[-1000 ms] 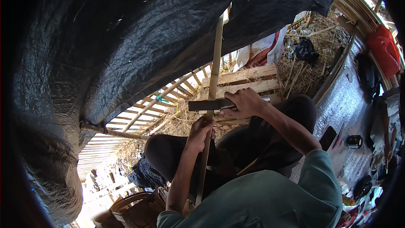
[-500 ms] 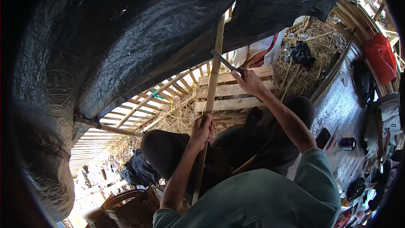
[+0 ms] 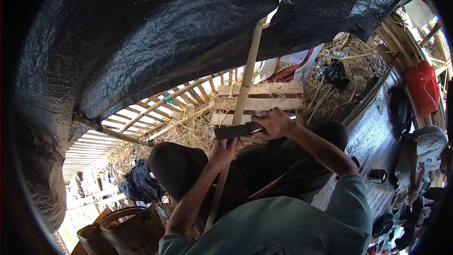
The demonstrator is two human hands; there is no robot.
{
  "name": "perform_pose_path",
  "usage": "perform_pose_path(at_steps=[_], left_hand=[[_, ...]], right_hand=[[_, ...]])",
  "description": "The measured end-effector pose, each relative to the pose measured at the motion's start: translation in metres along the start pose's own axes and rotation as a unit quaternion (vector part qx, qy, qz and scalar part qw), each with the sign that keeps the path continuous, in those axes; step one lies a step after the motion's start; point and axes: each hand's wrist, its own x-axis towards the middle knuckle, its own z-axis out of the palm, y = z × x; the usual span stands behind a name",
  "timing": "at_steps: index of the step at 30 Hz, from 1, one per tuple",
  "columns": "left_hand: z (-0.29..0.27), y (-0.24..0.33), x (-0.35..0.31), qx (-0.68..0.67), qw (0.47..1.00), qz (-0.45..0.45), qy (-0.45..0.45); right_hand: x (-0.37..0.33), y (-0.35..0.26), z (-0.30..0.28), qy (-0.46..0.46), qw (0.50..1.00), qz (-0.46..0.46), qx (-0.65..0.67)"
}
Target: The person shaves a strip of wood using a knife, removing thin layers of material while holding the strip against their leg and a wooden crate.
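Note:
A long bamboo strip (image 3: 245, 82) slants up from beside my body toward the black sheet. My left hand (image 3: 224, 153) is closed around it above my lap. In my right hand (image 3: 275, 123) is the handle of a broad-bladed knife (image 3: 231, 132). The dark blade lies across the strip just above my left hand, its flat side facing up. Whether its edge touches the bamboo cannot be made out.
Black plastic sheeting (image 3: 198, 23) hangs ahead. A wooden slat pallet (image 3: 264, 104) lies beyond my knees, with straw (image 3: 363, 56) around it. Woven baskets (image 3: 127, 231) stand at lower left. At right are a silvery mat (image 3: 368, 137), a red bag (image 3: 421, 87) and a person's arm (image 3: 413, 165).
My right hand has brought the knife down along the strip, from near its upper part to just above my left hand. The blade has turned its flat side up. The view has shifted slightly.

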Motion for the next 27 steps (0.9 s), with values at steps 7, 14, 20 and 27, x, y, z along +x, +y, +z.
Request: perform_pose_path(at_steps=[7, 14, 20, 27], left_hand=[[0.003, 0.012, 0.015, 0.056, 0.992, 0.108, 0.022], [0.015, 0.014, -0.011, 0.024, 1.0, 0.018, 0.004], [0.005, -0.018, -0.006, 0.035, 0.999, 0.017, 0.008], [0.013, -0.003, -0.022, -0.011, 0.998, 0.003, -0.067]], right_hand=[[0.025, 0.05, -0.004, 0.186, 0.961, 0.202, -0.038], [0.018, -0.016, -0.015, 0.014, 0.998, 0.056, -0.038], [0.009, -0.019, -0.004, 0.022, 0.996, -0.03, -0.087], [0.033, 0.105, -0.058, 0.03, 0.879, 0.471, -0.066]])
